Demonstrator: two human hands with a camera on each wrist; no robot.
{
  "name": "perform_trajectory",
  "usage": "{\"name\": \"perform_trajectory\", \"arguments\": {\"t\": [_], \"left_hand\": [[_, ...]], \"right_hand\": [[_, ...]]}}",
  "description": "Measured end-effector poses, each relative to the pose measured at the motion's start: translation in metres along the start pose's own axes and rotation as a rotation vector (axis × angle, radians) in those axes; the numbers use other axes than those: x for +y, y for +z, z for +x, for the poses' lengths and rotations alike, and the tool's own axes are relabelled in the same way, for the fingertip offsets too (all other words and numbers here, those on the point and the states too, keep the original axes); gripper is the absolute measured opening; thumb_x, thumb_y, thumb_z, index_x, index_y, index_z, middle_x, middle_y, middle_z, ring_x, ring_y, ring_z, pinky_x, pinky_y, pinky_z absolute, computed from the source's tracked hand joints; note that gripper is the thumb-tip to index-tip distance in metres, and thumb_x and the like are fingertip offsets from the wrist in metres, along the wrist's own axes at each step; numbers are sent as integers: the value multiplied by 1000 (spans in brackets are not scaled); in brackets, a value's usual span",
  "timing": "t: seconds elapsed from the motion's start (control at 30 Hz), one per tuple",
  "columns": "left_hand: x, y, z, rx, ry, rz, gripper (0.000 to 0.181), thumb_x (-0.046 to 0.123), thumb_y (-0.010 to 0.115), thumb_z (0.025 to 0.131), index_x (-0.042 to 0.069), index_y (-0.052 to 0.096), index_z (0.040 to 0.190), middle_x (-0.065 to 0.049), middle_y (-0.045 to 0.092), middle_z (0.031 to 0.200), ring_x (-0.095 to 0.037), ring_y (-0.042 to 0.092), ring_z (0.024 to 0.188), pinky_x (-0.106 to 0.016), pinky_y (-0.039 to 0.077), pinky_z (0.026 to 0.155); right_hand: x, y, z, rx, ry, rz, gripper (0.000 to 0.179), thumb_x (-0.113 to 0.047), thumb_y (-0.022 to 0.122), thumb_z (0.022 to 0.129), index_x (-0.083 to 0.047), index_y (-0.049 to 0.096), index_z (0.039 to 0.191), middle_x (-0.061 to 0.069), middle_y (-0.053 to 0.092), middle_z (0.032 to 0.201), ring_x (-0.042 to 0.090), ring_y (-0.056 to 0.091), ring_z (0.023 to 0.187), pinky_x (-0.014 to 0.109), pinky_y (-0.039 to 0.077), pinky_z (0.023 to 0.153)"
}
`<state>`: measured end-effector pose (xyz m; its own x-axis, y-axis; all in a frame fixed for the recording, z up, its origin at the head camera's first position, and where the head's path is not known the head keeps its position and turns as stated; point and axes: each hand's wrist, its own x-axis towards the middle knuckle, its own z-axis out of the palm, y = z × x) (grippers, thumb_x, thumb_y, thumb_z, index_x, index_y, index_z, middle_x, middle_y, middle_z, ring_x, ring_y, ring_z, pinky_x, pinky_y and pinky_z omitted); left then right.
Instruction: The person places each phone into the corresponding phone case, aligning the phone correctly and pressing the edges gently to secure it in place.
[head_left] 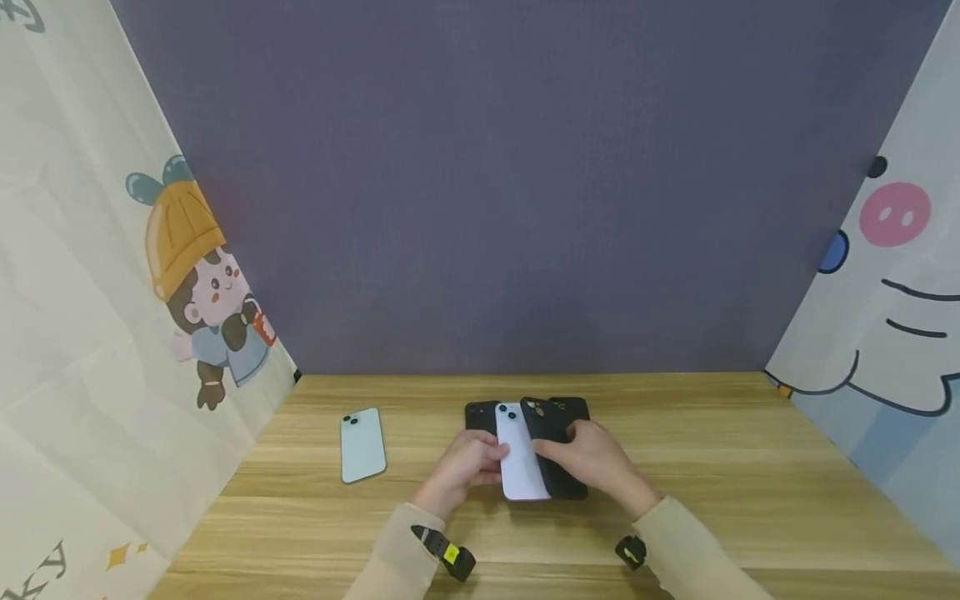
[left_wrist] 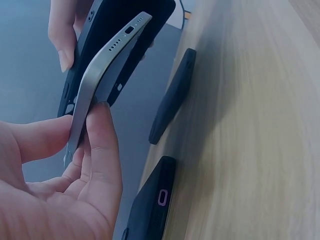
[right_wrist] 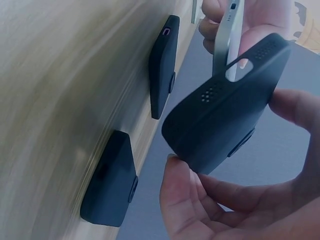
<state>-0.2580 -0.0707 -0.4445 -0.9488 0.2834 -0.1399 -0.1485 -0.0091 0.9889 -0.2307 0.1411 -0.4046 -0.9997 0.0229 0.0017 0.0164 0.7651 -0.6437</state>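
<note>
My left hand [head_left: 467,465] pinches a pale smartphone [head_left: 521,463] with two rear cameras, gripping it by its long edge between thumb and fingers. A black phone case [head_left: 558,462] is held in my right hand [head_left: 597,458], thumb on one side and fingers on the other. Seen from the right wrist, the case [right_wrist: 225,110] has an oval port cutout and small speaker holes at its end. Phone and case are raised off the table and overlap side by side; whether they touch I cannot tell.
Behind the hands, a black-cased phone [right_wrist: 164,70] with a pinkish port and another black case or cased phone [right_wrist: 110,180] lie on the wooden table [head_left: 675,517]. A pale green phone [head_left: 363,447] lies to the left. A dark panel [head_left: 480,208] stands at the back.
</note>
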Motion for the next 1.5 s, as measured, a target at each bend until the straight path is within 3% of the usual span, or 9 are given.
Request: {"name": "perform_trajectory", "arguments": {"t": [0.83, 1.37, 1.5], "left_hand": [[3, 7, -3, -15, 36, -25, 12, 5, 66, 93, 0, 56, 95, -11, 65, 90, -19, 64, 70, -33, 59, 71], [0, 10, -4, -12, 39, -41, 11, 5, 67, 93, 2, 56, 92, -9, 66, 86, -18, 66, 72, -32, 58, 69], [0, 10, -4, -11, 49, -40, 10, 5, 66, 93, 2, 56, 93, -8, 65, 84, -17, 64, 69, -32, 58, 68]], "right_hand": [[-6, 6, 0, 10, -3, 28, 91, -66, 71, 83, 17, 61, 121, 32, 66, 117, 36, 67, 101, 49, 57, 81], [-12, 8, -7, 3, -44, 66, 89, -63, 72, 84, 17, 60, 121, 29, 68, 112, 34, 68, 97, 49, 58, 79], [-8, 9, -4, 43, -63, 78, 78, -58, 72, 87, 14, 64, 116, 21, 70, 103, 28, 68, 90, 45, 57, 76]]}}
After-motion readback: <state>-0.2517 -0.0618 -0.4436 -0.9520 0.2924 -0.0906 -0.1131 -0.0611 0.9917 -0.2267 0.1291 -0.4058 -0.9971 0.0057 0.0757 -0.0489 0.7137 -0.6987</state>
